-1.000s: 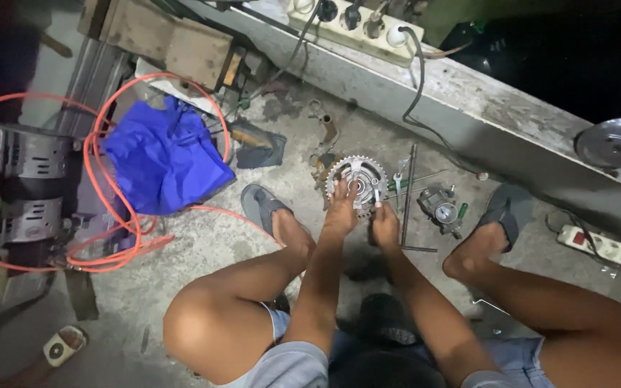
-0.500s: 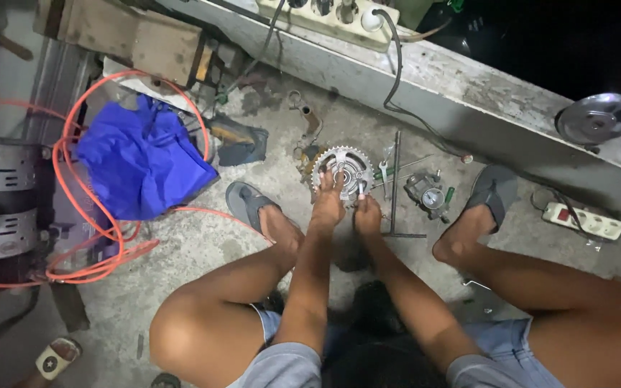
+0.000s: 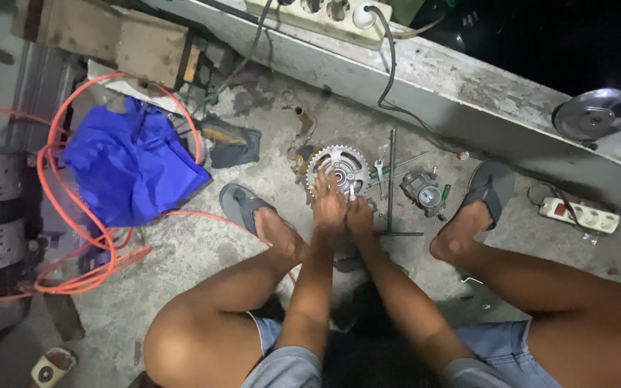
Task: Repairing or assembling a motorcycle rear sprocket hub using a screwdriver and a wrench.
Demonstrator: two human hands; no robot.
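The person squats on the concrete floor (image 3: 181, 259), knees wide, both arms reaching forward between them. The left hand (image 3: 327, 205) lies over the near edge of a toothed metal sprocket (image 3: 339, 169) that rests flat on the floor between the feet; its fingers press down on the teeth, and I cannot tell whether they curl round anything. The right hand (image 3: 359, 212) sits just beside it, touching the sprocket's near right rim, its grip pinched on something too small to make out.

Each foot is in a grey sandal (image 3: 242, 205). Just right of the sprocket lie a long steel rod (image 3: 391, 179), a small spanner (image 3: 380, 171) and a gauge (image 3: 425, 192). To the left, a blue cloth (image 3: 127, 162) lies inside loops of orange hose (image 3: 73, 215). Farther off, a concrete ledge (image 3: 468, 93) carries a power strip (image 3: 318, 13).

I'd judge the teeth could nick a fingertip if the sprocket turns or skids on the gritty floor. Small parts could roll off among the clutter, and the hose loops lie close enough to snag a foot.
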